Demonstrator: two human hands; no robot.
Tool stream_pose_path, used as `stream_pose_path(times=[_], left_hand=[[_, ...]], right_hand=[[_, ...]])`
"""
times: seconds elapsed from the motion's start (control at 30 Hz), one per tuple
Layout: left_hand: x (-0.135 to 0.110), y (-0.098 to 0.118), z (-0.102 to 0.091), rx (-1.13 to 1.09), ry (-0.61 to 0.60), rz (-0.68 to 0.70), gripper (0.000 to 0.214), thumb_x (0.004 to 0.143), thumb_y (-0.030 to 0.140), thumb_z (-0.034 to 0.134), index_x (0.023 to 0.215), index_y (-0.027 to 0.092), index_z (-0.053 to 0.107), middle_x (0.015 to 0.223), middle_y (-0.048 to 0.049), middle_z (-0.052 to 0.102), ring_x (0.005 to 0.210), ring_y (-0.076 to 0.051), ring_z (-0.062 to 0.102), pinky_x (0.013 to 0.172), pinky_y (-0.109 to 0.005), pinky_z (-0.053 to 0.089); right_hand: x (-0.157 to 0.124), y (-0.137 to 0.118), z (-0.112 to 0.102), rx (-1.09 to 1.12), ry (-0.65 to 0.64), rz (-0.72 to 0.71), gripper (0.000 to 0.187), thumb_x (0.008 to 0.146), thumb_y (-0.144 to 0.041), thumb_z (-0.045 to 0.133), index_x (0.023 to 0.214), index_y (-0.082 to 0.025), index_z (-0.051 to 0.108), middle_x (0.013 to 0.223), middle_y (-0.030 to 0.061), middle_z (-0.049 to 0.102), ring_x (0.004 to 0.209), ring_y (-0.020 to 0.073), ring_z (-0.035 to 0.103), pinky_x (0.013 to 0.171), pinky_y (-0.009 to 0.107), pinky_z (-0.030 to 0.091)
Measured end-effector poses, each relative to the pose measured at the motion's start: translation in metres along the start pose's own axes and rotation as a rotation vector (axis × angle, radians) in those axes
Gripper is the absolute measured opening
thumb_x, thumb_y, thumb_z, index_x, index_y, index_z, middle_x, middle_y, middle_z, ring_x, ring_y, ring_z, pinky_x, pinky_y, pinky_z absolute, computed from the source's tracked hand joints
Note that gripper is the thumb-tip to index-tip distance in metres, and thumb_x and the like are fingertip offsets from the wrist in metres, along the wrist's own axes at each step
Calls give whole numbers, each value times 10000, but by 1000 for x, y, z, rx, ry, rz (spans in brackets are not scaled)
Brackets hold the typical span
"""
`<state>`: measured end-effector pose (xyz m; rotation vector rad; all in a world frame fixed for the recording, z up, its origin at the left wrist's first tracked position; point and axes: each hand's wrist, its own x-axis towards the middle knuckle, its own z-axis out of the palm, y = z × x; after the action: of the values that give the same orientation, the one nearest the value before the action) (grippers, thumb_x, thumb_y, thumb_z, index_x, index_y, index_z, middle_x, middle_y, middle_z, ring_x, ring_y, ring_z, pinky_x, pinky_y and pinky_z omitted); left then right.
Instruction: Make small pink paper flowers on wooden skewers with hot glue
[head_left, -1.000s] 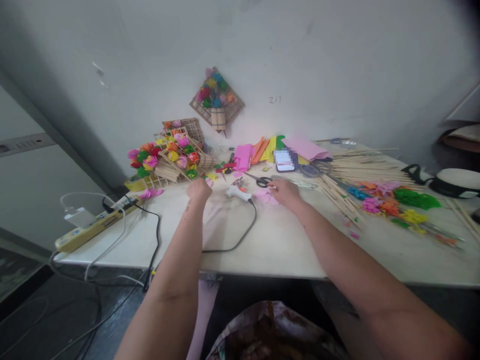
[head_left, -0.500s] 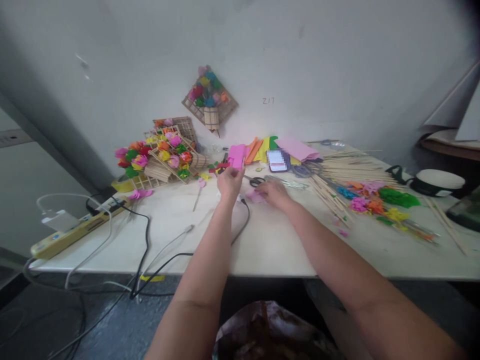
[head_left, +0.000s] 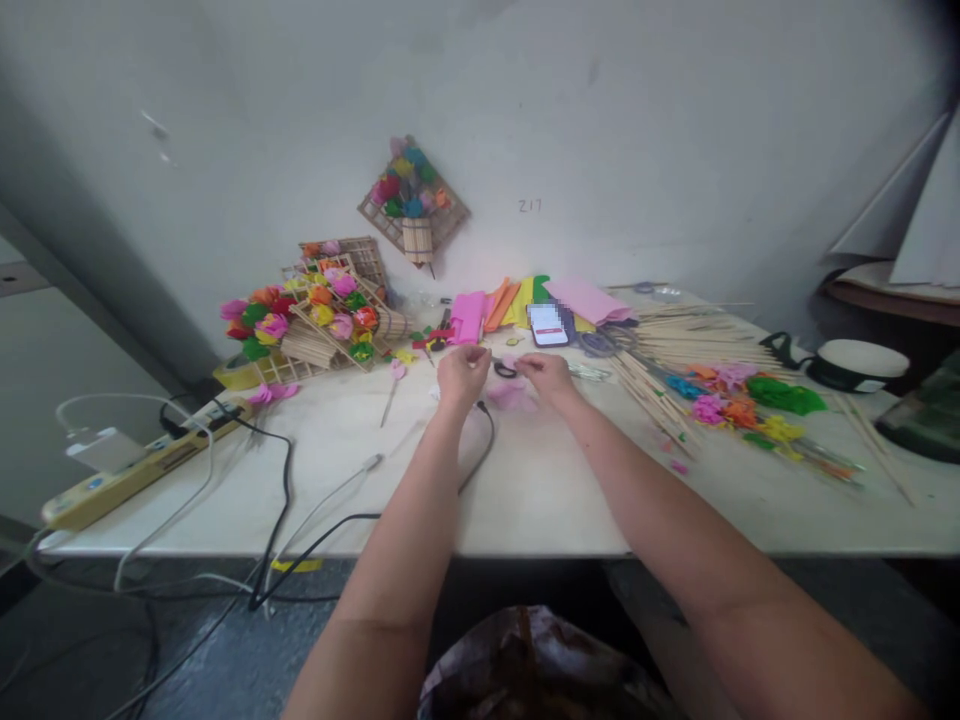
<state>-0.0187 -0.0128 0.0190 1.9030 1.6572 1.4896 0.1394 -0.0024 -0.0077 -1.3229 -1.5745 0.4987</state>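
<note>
My left hand (head_left: pixel 463 375) is closed in a pinch above the table, just in front of a folded bright pink paper (head_left: pixel 468 318). What its fingertips hold, if anything, is too small to make out. My right hand (head_left: pixel 546 377) is also pinched, with a small piece of pale pink paper (head_left: pixel 510 359) at its fingertips. Between the hands lie scissors (head_left: pixel 504 370), their black handles showing. Thin pale pink paper (head_left: pixel 513 397) rests on the table below my right hand. To the left lies a pink petal on a thin stem (head_left: pixel 391 385).
Stick baskets with paper flowers (head_left: pixel 322 310) stand at the left, near a power strip (head_left: pixel 135 480) with cables. Behind are a phone (head_left: pixel 548 325) and coloured paper sheets (head_left: pixel 589 301). Bamboo sticks (head_left: pixel 697 340) and finished flowers (head_left: pixel 742 405) lie at the right.
My right hand has lifted from the thin pink paper on the table into a pinch. My left hand has dropped slightly away from the bright pink paper. The view has shifted a little.
</note>
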Motion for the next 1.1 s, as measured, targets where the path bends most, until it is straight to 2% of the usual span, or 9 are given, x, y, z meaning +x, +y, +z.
stream_pose_path(times=[0.13, 0.3, 0.37, 0.43, 0.6, 0.73, 0.87, 1.0, 1.1], left_hand=[[-2, 1, 7, -61, -75, 56, 289, 697, 404, 608, 820, 161, 704, 898, -110, 679, 874, -230, 589, 748, -321, 431], [-5, 3, 17, -499, -217, -59, 282, 687, 409, 616, 788, 153, 679, 728, -52, 668, 649, -155, 591, 646, -276, 442], [-6, 3, 18, -641, -208, -94, 238, 672, 380, 633, 733, 151, 657, 665, -22, 644, 611, -127, 573, 641, -255, 437], [-6, 3, 18, -693, -199, -115, 211, 651, 357, 653, 676, 148, 632, 624, -7, 623, 590, -110, 556, 634, -242, 431], [-7, 3, 15, -710, -227, -136, 224, 624, 356, 682, 632, 146, 604, 584, -2, 606, 565, -101, 545, 607, -233, 427], [-10, 6, 14, -764, -269, -139, 258, 618, 380, 693, 657, 141, 607, 590, -7, 618, 567, -101, 557, 610, -231, 438], [-11, 6, 16, -744, -249, -166, 292, 589, 405, 710, 639, 138, 601, 573, -2, 608, 542, -92, 541, 583, -223, 440], [-10, 5, 17, -713, -209, -195, 308, 591, 430, 704, 635, 137, 618, 586, -8, 617, 548, -92, 553, 584, -226, 451], [-11, 8, 16, -733, -235, -251, 327, 590, 435, 707, 680, 128, 639, 621, -33, 642, 575, -112, 595, 566, -228, 458]], right_hand=[[-3, -10, 1, 485, -7, 170, 165, 644, -289, 652, 731, -153, 684, 647, 22, 675, 613, 139, 573, 627, 267, 424], [-9, -19, 4, 691, -124, 235, 237, 567, -360, 714, 681, -155, 674, 638, 38, 674, 528, 103, 528, 574, 254, 397], [-11, -20, 3, 696, -168, 229, 238, 578, -370, 706, 667, -153, 673, 643, 44, 675, 521, 95, 519, 567, 249, 386], [-11, -20, 2, 688, -173, 224, 223, 581, -361, 698, 661, -155, 674, 642, 41, 673, 532, 97, 522, 573, 252, 385], [-10, -21, 0, 670, -117, 195, 179, 556, -330, 693, 603, -161, 660, 567, 16, 627, 541, 109, 506, 568, 267, 374], [-12, -22, 0, 705, -114, 180, 182, 558, -331, 687, 619, -161, 663, 547, 9, 608, 539, 111, 493, 551, 268, 361], [-12, -21, 1, 701, -129, 165, 192, 569, -339, 679, 626, -157, 658, 559, 11, 614, 531, 103, 487, 550, 262, 370], [-3, -9, -9, 517, -119, 142, 207, 601, -346, 650, 675, -154, 678, 599, 18, 644, 546, 112, 515, 581, 265, 410], [10, 8, -26, 278, 61, 148, 210, 635, -333, 613, 717, -155, 691, 651, 20, 664, 623, 140, 568, 634, 272, 437]])
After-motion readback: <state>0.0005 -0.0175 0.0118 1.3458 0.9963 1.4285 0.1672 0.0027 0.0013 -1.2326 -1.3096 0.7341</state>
